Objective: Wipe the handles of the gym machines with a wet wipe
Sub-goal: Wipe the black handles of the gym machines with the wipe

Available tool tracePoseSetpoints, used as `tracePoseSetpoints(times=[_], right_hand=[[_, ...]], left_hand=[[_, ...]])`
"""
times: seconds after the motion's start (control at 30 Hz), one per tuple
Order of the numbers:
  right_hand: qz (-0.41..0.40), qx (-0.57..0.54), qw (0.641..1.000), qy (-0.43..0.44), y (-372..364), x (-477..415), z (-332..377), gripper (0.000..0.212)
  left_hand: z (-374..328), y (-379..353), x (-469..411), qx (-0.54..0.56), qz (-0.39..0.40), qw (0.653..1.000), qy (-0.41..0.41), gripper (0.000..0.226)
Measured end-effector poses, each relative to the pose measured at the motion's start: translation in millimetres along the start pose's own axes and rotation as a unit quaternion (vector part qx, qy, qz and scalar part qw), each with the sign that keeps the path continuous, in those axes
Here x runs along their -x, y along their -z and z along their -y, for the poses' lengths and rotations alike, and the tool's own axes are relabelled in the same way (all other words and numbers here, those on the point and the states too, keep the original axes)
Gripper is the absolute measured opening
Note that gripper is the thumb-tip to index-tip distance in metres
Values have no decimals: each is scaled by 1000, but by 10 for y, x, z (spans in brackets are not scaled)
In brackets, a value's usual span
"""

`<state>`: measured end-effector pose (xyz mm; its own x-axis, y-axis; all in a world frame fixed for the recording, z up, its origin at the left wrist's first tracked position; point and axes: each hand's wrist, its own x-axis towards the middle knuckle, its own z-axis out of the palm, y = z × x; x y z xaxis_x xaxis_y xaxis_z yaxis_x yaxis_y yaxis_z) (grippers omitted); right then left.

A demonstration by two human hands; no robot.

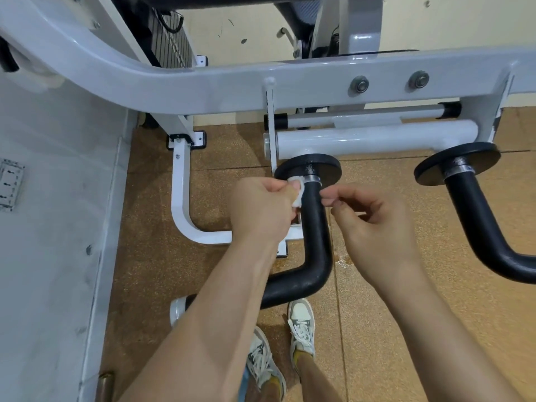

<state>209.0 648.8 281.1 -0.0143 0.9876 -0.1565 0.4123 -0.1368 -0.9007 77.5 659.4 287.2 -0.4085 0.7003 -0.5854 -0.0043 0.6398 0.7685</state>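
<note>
Nearest, both bare forearms, stretched out above grey-and-white sneakers [301, 326] on tan floor [150, 256]. Gripped a wadded wet wipe [297, 190] in left hand [261, 210], fingers curled tight round it, and pressed it to the upper end of the black bent handle [316, 227], just under its disc flange [324, 165]. Held right hand [374, 227] at the handle's other side, fingers curled narrow, thumb to forefinger; could not tell whether anything was pinched. Judged as wiping at the top; next called for dragging down round the bend. Open room below; hemmed above by white frame [203, 85], second handle [475, 216] well apart at right.
</note>
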Motion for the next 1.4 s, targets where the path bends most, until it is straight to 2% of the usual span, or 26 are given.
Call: tracePoseSetpoints(times=[0.13,0.3,0.43,0.5,0.7,0.87,0.93,1.03,1.13,1.27,1.33,1.4], right_hand=[[3,43,999,13,5,67,-33,28],[19,55,998,7,31,91,-18,28],[25,58,998,6,66,118,12,29],[25,67,997,2,77,133,15,27],[52,23,998,-18,138,148,13,20],[40,24,999,-4,144,181,8,22],[41,26,999,-4,131,177,-12,20],[43,24,999,-4,128,183,-33,19],[44,45,998,22,120,214,-37,24],[153,103,981,54,180,288,-7,50],[202,105,973,42,227,281,-12,57],[217,100,971,28,266,267,-22,60]], left_hand=[[123,79,65,-38,51,998,-5,16],[8,25,-8,13,13,1000,-21,7],[31,103,48,-62,64,996,-10,6],[9,141,67,-106,82,990,-30,6],[-83,102,-28,-110,37,989,-93,11],[87,139,94,-100,107,989,12,9],[48,192,91,-120,126,985,8,6],[-74,207,13,-95,98,990,-33,5],[-94,144,4,-129,57,988,-64,6],[59,205,226,-171,110,979,-24,9],[107,261,273,-207,130,969,-43,11],[116,256,239,-214,115,968,-71,11]])
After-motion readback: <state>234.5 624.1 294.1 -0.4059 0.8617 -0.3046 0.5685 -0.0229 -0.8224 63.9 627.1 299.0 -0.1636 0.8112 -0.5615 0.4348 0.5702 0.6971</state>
